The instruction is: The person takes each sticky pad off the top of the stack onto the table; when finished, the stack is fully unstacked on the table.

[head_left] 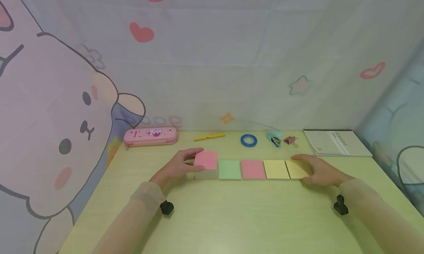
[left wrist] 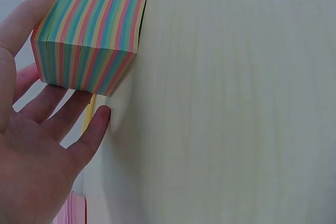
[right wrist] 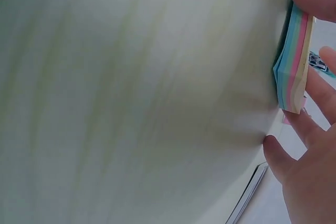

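Observation:
In the head view a row of square sticky note pads runs across the table. At its left end my left hand (head_left: 180, 163) grips a tall stack of sticky notes (head_left: 205, 161), pink on top, thumb on the near side and fingers on the far side. The left wrist view shows the striped coloured edges of this stack (left wrist: 94, 30). At the other end my right hand (head_left: 319, 170) holds a thin yellow-topped sticky note pad (head_left: 296, 169) between thumb and fingers. Between them lie a green pad (head_left: 229, 170), a pink pad (head_left: 253, 169) and another yellow pad (head_left: 276, 169).
Along the table's back edge lie a pink pencil case (head_left: 150, 136), a yellow pen (head_left: 209, 136), a blue tape roll (head_left: 248, 140), a light blue item (head_left: 274, 140), a pink binder clip (head_left: 290, 141) and a notebook (head_left: 338, 143). A printed cloth (head_left: 212, 81) hangs behind.

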A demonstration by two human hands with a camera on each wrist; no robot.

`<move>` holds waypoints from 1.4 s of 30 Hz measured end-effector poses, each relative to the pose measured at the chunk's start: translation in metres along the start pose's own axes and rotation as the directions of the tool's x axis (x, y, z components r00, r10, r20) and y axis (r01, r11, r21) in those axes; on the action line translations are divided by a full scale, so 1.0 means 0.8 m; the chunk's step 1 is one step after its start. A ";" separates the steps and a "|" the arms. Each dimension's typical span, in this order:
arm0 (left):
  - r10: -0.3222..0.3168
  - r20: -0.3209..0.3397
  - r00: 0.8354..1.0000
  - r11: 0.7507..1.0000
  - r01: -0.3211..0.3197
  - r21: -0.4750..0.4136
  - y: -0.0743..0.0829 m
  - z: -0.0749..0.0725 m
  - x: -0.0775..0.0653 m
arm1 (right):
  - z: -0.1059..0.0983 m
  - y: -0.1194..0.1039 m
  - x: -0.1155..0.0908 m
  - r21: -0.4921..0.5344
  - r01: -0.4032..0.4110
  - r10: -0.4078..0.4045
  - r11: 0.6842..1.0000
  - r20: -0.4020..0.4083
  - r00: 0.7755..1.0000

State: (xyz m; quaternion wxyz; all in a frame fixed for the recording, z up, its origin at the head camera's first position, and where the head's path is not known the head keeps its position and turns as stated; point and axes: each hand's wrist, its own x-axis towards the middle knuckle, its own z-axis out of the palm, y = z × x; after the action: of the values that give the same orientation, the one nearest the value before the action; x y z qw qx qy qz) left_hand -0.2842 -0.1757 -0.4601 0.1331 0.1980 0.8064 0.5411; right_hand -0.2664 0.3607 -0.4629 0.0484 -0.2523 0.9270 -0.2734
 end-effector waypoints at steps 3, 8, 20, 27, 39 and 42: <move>-0.008 0.000 1.000 1.000 0.008 -0.005 0.000 0.001 0.000 | 0.001 -0.001 0.000 0.008 0.011 -0.011 1.000 -0.002 1.000; -0.011 -0.006 1.000 1.000 0.011 -0.011 0.001 0.001 0.000 | 0.002 0.000 0.001 -0.005 0.007 -0.007 1.000 -0.005 1.000; 0.003 -0.002 1.000 1.000 -0.003 -0.005 0.001 0.001 0.000 | -0.003 0.001 0.001 -0.023 0.028 -0.028 0.999 0.014 1.000; 0.006 -0.002 1.000 1.000 -0.007 -0.017 0.001 0.001 0.001 | -0.002 0.002 0.000 -0.015 0.031 -0.031 0.999 0.011 0.999; 0.007 0.002 1.000 1.000 -0.007 -0.023 -0.002 0.000 0.003 | -0.002 0.006 0.000 -0.009 0.007 -0.007 1.000 0.025 1.000; 0.010 0.001 1.000 1.000 -0.010 -0.022 -0.002 0.000 0.002 | -0.002 0.007 0.000 -0.007 0.004 -0.004 1.000 0.026 1.000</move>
State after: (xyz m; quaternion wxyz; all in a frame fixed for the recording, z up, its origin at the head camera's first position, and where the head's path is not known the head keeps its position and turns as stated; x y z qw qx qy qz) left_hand -0.2862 -0.1752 -0.4613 0.1329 0.2011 0.7993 0.5504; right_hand -0.2694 0.3650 -0.4646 0.0588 -0.2577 0.9268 -0.2669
